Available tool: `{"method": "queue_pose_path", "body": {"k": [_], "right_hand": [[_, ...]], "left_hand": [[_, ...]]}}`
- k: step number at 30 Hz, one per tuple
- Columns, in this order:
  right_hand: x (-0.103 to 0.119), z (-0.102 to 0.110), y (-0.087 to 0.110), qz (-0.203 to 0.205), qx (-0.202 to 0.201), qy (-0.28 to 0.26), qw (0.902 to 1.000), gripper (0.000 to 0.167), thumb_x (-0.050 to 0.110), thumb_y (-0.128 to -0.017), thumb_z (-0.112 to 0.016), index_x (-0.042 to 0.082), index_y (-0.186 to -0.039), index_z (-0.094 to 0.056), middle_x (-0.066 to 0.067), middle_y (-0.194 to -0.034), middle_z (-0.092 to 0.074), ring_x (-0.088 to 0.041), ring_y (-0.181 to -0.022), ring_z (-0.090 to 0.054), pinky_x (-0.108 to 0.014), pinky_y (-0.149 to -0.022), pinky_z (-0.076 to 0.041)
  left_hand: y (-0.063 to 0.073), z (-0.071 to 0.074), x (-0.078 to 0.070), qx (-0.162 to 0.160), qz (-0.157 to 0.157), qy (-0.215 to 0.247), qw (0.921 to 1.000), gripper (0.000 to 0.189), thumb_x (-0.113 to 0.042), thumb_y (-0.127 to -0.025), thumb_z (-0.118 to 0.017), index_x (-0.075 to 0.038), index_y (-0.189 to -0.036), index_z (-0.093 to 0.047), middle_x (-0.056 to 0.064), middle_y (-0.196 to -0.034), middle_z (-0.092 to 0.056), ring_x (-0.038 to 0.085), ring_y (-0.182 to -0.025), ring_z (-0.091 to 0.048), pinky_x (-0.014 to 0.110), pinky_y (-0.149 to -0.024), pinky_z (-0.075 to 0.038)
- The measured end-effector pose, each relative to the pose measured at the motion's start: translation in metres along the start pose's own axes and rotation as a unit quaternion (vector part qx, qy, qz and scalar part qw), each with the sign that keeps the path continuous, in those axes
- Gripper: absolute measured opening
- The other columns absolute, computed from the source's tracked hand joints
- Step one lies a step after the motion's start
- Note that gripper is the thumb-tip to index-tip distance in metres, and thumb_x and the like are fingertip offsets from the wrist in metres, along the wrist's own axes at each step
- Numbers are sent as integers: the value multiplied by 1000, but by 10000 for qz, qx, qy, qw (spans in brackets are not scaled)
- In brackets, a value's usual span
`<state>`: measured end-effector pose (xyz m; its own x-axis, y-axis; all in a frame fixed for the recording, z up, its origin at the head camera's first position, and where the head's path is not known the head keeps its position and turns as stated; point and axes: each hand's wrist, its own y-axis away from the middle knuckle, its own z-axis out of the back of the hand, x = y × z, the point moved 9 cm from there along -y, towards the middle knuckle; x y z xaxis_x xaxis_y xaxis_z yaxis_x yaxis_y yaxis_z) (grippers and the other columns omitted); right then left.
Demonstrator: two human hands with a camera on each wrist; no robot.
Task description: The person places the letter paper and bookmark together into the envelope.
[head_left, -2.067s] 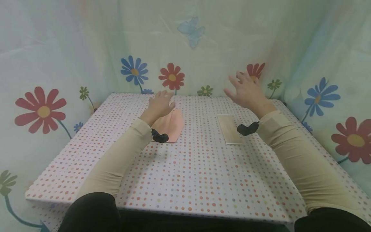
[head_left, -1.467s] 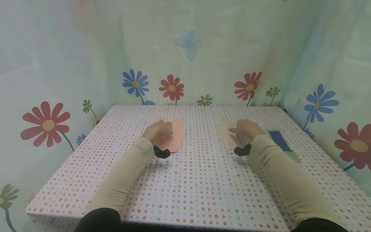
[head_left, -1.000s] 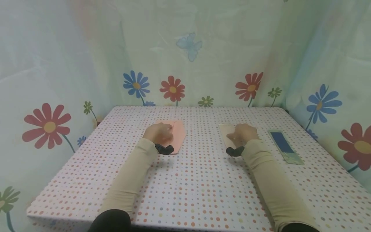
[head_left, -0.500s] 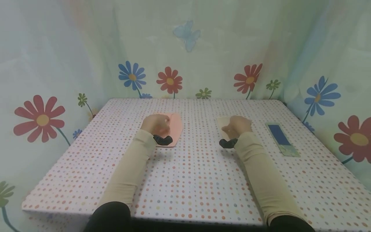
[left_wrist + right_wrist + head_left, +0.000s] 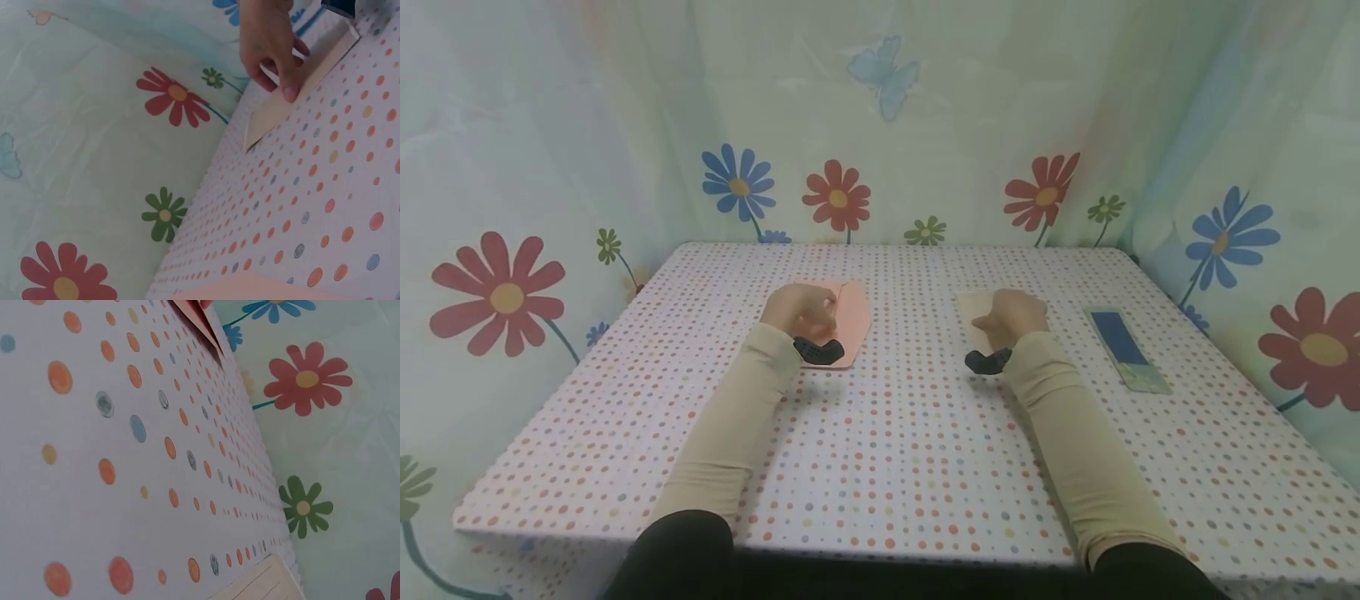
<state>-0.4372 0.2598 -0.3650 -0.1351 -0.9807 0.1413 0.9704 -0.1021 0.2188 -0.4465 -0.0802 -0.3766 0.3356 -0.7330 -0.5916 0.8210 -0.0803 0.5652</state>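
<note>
On the dotted table lies a pink paper envelope (image 5: 854, 321), its layers slightly parted in the right wrist view. My left hand (image 5: 801, 310) has its fingers curled at the envelope's left part and covers that side. Farther right is a flat cream card (image 5: 972, 310), with thin ruled lines on the part (image 5: 265, 581) seen in the right wrist view. My right hand (image 5: 1015, 313) grips over the card, thumb tip on its face and fingers curled across it, as the left wrist view shows. The right side of the card is hidden under the hand.
A green and blue flat strip (image 5: 1123, 346) lies right of the right forearm. The dotted tablecloth (image 5: 895, 450) reaches a front edge near the body. Flower-printed curtains (image 5: 880, 150) stand behind the table and on both sides.
Both hands came down from above the table onto the envelope and the card, and their fingers curled. The right forearm swung left, uncovering the green and blue strip. Lately the hands stay put.
</note>
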Motion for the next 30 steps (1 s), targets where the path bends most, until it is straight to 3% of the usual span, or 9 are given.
{"method": "queue_pose_path", "body": {"k": [5,8,10,15,18,22,25,27,30], "right_hand": [[-7,4,-4,33,67,-186,9998,44,35,-90,-62,-4,-108,-55,-16,-94,-56,-28,-81,-52,-41,-71,-44],[-9,4,-3,-75,211,-279,9994,46,34,-91,-62,-6,-113,-52,-15,-92,-53,-27,-80,-51,-37,-67,-43],[-10,3,-3,-143,281,-354,9989,51,33,-91,-61,-7,-121,-49,-16,-95,-53,-27,-82,-51,-37,-68,-43],[-11,-1,-4,-240,437,-612,9969,59,28,-93,-58,-7,-136,-38,-24,-118,-52,-31,-96,-50,-44,-83,-45],[-14,-2,-6,-283,491,-801,9952,53,24,-94,-57,-7,-134,-40,-25,-121,-50,-33,-98,-49,-46,-86,-44],[-16,-1,-7,-213,491,-950,9940,38,21,-94,-57,-7,-119,-50,-17,-100,-53,-28,-86,-50,-39,-74,-44],[-16,1,-8,-146,464,-980,9940,29,19,-94,-57,-6,-107,-55,-14,-90,-53,-25,-79,-51,-36,-69,-43],[-17,2,-9,-102,433,-920,9948,30,18,-94,-56,-9,-108,-57,-20,-96,-57,-27,-82,-53,-38,-74,-47],[-16,4,-9,3,432,-853,9954,37,16,-95,-54,-10,-120,-55,-27,-116,-57,-32,-95,-56,-47,-88,-47]], "left_hand": [[1,-1,-2,71,5,107,9999,81,-5,-78,-70,-36,-145,-37,-4,-152,-29,22,-114,-44,29,-76,-49],[1,-1,-3,28,-67,-292,9995,79,-10,-80,-71,-38,-145,-36,-3,-155,-24,23,-115,-40,32,-77,-46],[1,-1,-3,7,-83,-507,9987,79,-11,-80,-71,-39,-145,-35,-2,-155,-23,24,-118,-36,33,-79,-45],[1,0,2,-6,2,-434,9991,79,-9,-78,-70,-40,-144,-37,-3,-152,-27,25,-120,-34,33,-79,-45],[1,1,4,9,45,-223,9997,78,-8,-78,-70,-39,-142,-40,-2,-150,-28,25,-119,-35,32,-77,-47],[0,1,6,88,127,304,9994,76,-5,-77,-70,-37,-140,-44,-1,-146,-31,24,-117,-40,31,-75,-50],[0,0,5,211,83,309,9993,74,-5,-77,-67,-35,-141,-43,-1,-144,-32,23,-115,-42,30,-75,-49],[0,-2,4,345,17,238,9991,73,-5,-79,-65,-33,-142,-41,-1,-145,-32,23,-116,-42,30,-75,-48],[-1,-3,5,401,-3,204,9990,73,-6,-80,-63,-33,-143,-39,-2,-147,-30,22,-115,-43,30,-76,-47]]}}
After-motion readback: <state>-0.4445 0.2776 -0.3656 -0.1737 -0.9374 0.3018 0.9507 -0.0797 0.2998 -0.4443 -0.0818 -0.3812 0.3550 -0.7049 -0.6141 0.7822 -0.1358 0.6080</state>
